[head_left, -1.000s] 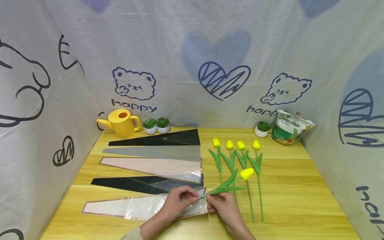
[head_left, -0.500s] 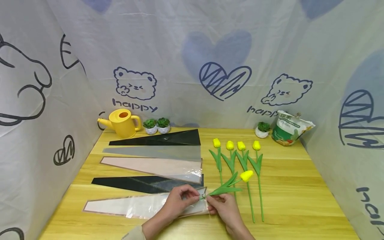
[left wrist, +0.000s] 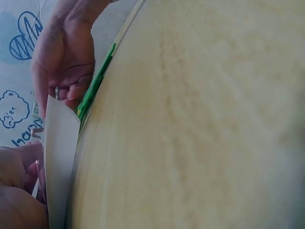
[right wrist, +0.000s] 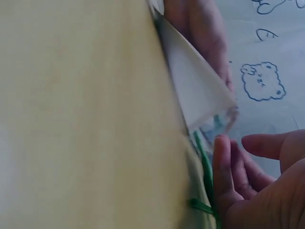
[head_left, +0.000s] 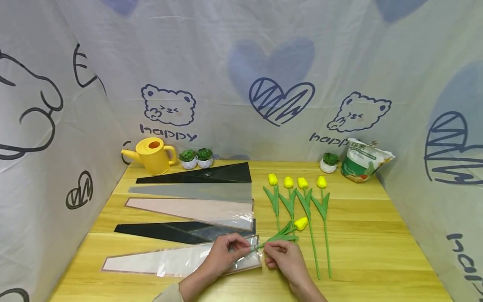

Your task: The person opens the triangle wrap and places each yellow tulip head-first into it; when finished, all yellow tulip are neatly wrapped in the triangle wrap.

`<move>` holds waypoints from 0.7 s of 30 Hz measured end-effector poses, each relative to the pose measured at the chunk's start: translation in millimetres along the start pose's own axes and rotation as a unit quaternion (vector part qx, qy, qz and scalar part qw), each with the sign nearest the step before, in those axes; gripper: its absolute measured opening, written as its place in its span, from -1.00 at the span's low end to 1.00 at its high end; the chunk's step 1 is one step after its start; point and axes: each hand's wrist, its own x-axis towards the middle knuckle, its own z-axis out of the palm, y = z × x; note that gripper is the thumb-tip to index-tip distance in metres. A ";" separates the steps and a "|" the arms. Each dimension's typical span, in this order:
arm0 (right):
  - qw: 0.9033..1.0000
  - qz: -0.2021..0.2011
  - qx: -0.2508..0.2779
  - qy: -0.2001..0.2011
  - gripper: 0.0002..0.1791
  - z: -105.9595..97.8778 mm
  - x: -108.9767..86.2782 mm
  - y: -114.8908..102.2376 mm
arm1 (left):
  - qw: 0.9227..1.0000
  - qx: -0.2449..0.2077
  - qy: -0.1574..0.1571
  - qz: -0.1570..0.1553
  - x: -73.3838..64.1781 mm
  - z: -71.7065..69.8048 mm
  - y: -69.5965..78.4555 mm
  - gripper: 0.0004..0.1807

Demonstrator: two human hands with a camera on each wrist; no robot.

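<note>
In my head view, low centre of the frame, the left hand (head_left: pixel 223 255) has its grip clamped on the white sleeve (head_left: pixel 181 259) by its wide mouth, probably to steady the opening. The tulip (head_left: pixel 281 238) slants rightward from that mouth, by the right hand (head_left: pixel 285 259). Right of centre, four other tulips (head_left: pixel 302 183) lie spaced on the tabletop (head_left: pixel 377 235), easy to pick singly.

My left wrist view shows the sleeve between both hands.

In my right wrist view, right fingertips show a gap beside the stem; I can't tell whether they clamp it.
</note>
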 end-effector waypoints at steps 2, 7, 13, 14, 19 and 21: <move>1.000 -0.013 -0.002 0.014 -0.74 -4.9 1.8 -7.0 | 1.000 0.003 -0.001 0.001 0.5 -0.3 -0.7 -0.91; 0.995 -0.061 -0.064 0.042 -0.77 -29.2 9.9 -31.1 | 1.000 0.004 -0.001 0.000 1.3 -1.2 -2.1 -0.91; 0.972 -0.142 -0.180 0.044 -0.74 -72.0 27.4 -45.5 | 1.000 -0.003 -0.002 0.011 1.1 -2.0 -2.9 -0.90; 0.967 -0.158 -0.197 0.041 -0.73 -78.5 30.8 -45.7 | 1.000 -0.004 -0.002 0.014 0.9 -1.9 -3.1 -0.89; 0.940 -0.205 -0.272 0.033 -0.73 -102.7 46.3 -42.5 | 1.000 -0.005 -0.006 0.014 -0.3 -1.6 -3.9 -0.90; 0.933 -0.209 -0.290 0.029 -0.73 -108.5 51.4 -39.9 | 1.000 -0.004 -0.008 0.010 -0.7 -1.4 -3.9 -0.90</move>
